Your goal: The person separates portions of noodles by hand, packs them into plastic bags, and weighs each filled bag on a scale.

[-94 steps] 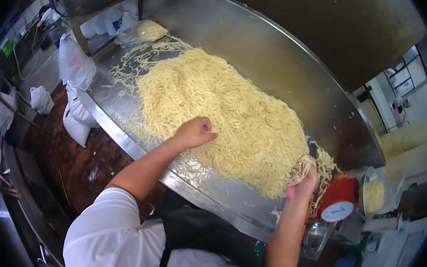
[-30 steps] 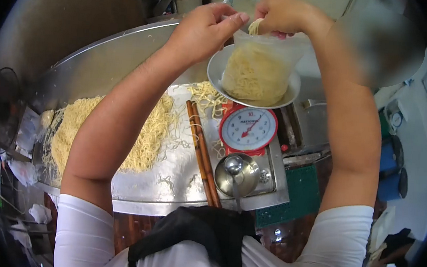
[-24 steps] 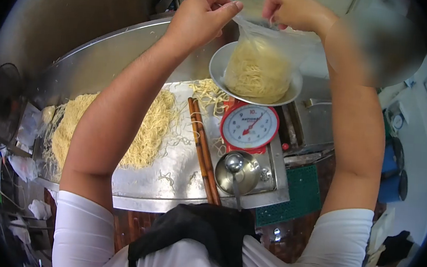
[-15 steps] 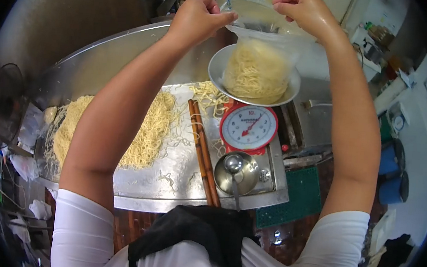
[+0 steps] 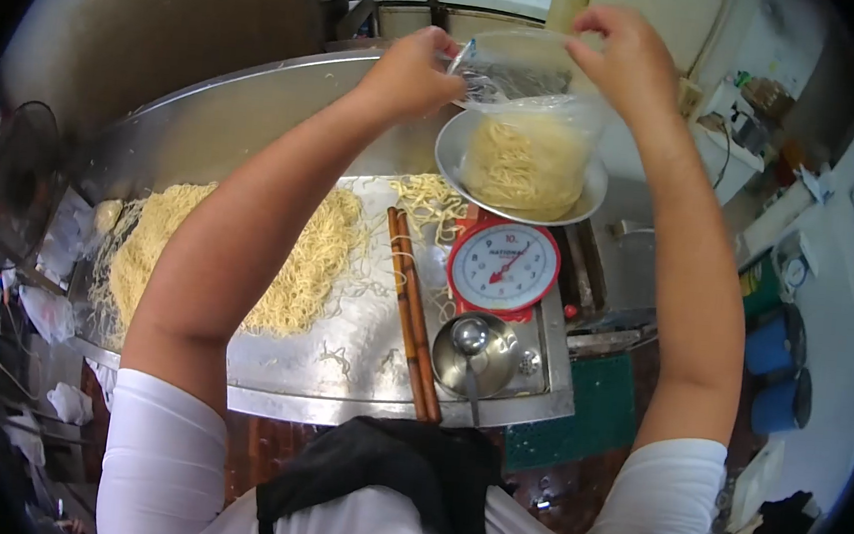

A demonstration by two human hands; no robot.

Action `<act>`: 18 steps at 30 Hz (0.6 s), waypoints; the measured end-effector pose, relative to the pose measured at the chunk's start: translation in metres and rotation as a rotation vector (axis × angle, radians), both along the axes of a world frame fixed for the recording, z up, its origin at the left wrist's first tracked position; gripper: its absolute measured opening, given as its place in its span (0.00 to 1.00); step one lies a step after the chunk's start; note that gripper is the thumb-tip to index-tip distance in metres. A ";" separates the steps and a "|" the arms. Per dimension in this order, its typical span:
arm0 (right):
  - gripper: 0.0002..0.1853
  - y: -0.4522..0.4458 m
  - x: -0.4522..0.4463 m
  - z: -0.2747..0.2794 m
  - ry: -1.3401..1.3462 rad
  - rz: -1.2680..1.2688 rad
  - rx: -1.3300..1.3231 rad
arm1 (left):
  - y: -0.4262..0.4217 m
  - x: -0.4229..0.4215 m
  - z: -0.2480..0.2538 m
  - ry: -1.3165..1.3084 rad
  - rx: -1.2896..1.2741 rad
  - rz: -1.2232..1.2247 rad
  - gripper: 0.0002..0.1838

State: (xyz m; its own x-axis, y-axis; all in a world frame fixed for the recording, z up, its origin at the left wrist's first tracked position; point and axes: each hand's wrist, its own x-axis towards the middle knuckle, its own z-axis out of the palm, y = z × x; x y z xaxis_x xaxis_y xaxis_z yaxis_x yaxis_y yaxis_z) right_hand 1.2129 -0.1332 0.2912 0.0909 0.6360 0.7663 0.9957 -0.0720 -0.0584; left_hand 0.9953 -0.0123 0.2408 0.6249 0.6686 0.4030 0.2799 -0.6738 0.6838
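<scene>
A clear plastic bag [image 5: 528, 160] of yellow noodles sits upright in the metal pan [image 5: 445, 168] on top of a red dial scale [image 5: 507, 266]. My left hand [image 5: 414, 75] pinches the left side of the bag's mouth. At the opposite side, my right hand [image 5: 629, 62] holds the rim between thumb and fingers. The film between my hands is stretched wide, with its upper part see-through. On the dial, the red pointer aims down and to the left. Loose noodles [image 5: 427, 199] lie just left of the scale.
A big heap of noodles [image 5: 297, 267] covers the left of the metal table [image 5: 359, 362], partly behind my left forearm. Two brown sticks [image 5: 408, 316] lie beside the scale. In front of it stands a metal bowl [image 5: 505, 364] with a ladle [image 5: 469, 339]. Blue containers [image 5: 780, 370] are at the right.
Both hands have shifted slightly down in view, still at the bag's mouth. The whole scene has moved a little with my head. The bag stays in the pan.
</scene>
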 end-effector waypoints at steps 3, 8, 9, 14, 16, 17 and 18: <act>0.14 0.023 -0.018 -0.006 0.113 0.030 -0.680 | -0.006 0.008 -0.007 0.002 0.510 0.094 0.22; 0.08 0.027 -0.017 -0.039 -0.123 -0.084 -0.767 | -0.035 0.008 -0.002 0.122 1.092 -0.063 0.17; 0.08 0.023 -0.022 -0.037 -0.115 -0.102 -0.746 | -0.040 0.007 -0.003 0.146 1.175 -0.113 0.15; 0.09 0.019 -0.013 -0.014 -0.125 -0.127 -0.670 | -0.059 0.013 0.011 0.241 0.825 -0.097 0.16; 0.09 0.015 -0.013 -0.007 -0.060 -0.081 -0.571 | -0.055 0.025 0.017 0.143 0.472 -0.037 0.19; 0.09 0.011 -0.014 -0.005 -0.004 -0.039 -0.497 | -0.048 0.033 0.016 0.083 0.452 -0.039 0.19; 0.09 0.007 -0.016 -0.002 0.052 0.004 -0.422 | -0.038 0.042 0.011 0.025 0.432 -0.040 0.20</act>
